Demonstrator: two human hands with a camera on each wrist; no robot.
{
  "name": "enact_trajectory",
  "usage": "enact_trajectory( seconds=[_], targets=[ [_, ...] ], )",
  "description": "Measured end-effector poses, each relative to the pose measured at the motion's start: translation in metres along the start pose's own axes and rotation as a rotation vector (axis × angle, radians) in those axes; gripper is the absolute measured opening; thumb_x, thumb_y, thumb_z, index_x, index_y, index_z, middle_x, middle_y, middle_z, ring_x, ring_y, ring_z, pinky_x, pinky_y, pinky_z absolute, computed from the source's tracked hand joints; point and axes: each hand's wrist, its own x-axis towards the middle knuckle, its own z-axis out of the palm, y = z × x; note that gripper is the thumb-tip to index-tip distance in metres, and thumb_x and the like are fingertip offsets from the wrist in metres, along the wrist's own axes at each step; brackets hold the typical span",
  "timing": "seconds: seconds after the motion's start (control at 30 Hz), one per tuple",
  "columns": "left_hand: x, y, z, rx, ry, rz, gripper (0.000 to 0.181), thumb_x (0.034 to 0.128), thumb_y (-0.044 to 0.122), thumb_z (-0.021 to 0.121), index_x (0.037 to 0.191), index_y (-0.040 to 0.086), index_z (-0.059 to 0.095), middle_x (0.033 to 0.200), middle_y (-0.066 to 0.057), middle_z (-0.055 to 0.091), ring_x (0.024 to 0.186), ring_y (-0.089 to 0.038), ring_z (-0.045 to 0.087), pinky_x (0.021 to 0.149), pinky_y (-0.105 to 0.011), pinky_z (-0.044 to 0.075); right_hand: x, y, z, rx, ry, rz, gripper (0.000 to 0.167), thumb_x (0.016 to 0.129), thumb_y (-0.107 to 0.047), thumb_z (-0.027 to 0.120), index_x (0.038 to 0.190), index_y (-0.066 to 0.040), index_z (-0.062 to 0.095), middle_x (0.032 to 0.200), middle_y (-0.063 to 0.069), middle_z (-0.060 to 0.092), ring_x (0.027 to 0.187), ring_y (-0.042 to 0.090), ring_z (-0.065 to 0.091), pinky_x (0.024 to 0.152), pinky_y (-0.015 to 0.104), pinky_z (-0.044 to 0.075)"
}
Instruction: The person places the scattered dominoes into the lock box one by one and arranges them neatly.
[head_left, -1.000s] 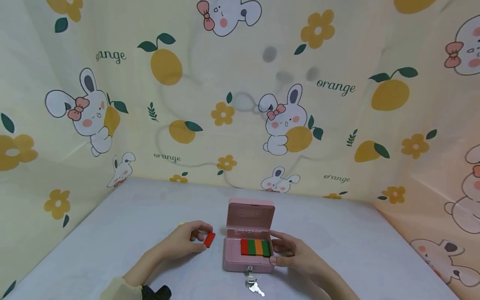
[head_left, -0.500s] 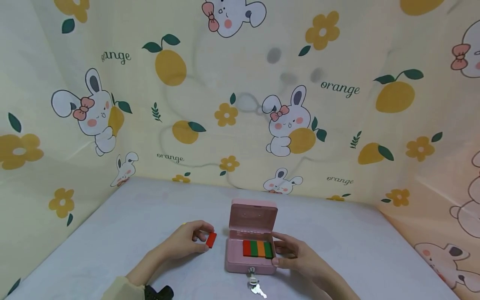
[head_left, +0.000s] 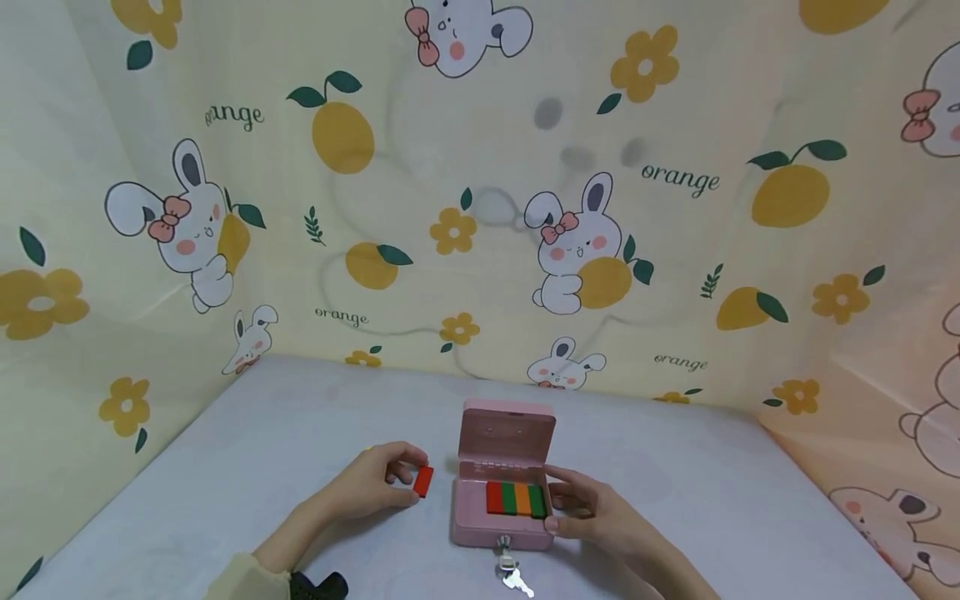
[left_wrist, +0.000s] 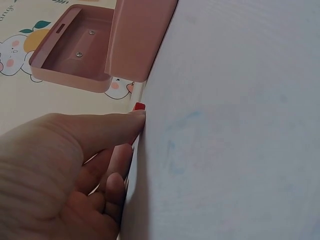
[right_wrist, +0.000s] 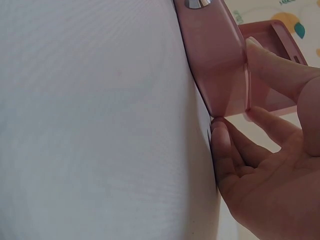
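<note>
A pink metal cash box [head_left: 471,508] stands on the table with its lid [head_left: 504,438] raised. Side by side inside it lie several flat blocks [head_left: 516,499] in red, green and orange. To the left of the box, my left hand [head_left: 375,482] pinches a red block [head_left: 423,481] between thumb and fingers, down at the table surface. In the left wrist view only the end of this red block [left_wrist: 140,106] shows past the thumb. My right hand [head_left: 592,506] holds the box's right side, thumb at the front corner and index finger toward the back, as the right wrist view also shows.
Keys [head_left: 516,581] hang from the lock at the box's front. A bit of yellow [head_left: 367,448] shows behind the left hand. The white tabletop [head_left: 337,400] ends at a printed cloth backdrop [head_left: 480,275]. A black strap [head_left: 318,586] sits on the left wrist.
The whole head view has shifted slightly, with box and hands moving a little right in the picture. Both hands keep their hold and their places relative to the box.
</note>
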Motion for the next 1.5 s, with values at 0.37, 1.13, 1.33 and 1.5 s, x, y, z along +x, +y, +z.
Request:
enact_trajectory(
  seconds=[0.37,1.13,1.33,1.5],
  targets=[
    [-0.002,0.002,-0.001,-0.028,-0.033,0.007,0.044,0.0776,0.02,0.085,0.116,0.01,0.066,0.101,0.003,0.065,0.088,-0.018,0.059,0.078,-0.036,0.046,-0.001,-0.002,0.001,-0.001,-0.004,-0.006,0.078,0.083,-0.026,0.08,0.15,-0.014,0.042,0.139,0.019,0.051,0.123,0.038,0.05,0.099,0.066,0.033],
    [-0.006,0.018,0.003,-0.087,0.041,0.142,0.042,0.0783,0.026,0.084,0.112,0.007,0.067,0.098,0.002,0.065,0.079,-0.02,0.059,0.064,-0.026,0.047,0.0,-0.001,0.003,-0.008,0.012,0.016,0.079,0.081,-0.026,0.081,0.149,-0.013,0.043,0.137,0.016,0.054,0.121,0.036,0.052,0.097,0.066,0.036],
    [-0.004,0.019,0.007,-0.091,0.083,0.168,0.043,0.079,0.026,0.084,0.112,0.006,0.068,0.096,0.003,0.066,0.075,-0.018,0.059,0.061,-0.025,0.047,-0.001,-0.002,0.002,-0.001,0.004,0.007,0.078,0.082,-0.024,0.081,0.149,-0.013,0.042,0.137,0.017,0.054,0.12,0.036,0.053,0.098,0.066,0.035],
    [-0.003,0.021,0.009,-0.1,0.087,0.176,0.041,0.0792,0.026,0.084,0.112,0.007,0.068,0.094,0.0,0.066,0.074,-0.017,0.058,0.06,-0.024,0.046,-0.001,-0.001,0.001,-0.01,0.007,0.005,0.077,0.083,-0.023,0.08,0.149,-0.012,0.042,0.136,0.017,0.054,0.118,0.035,0.054,0.097,0.065,0.037]
  ],
)
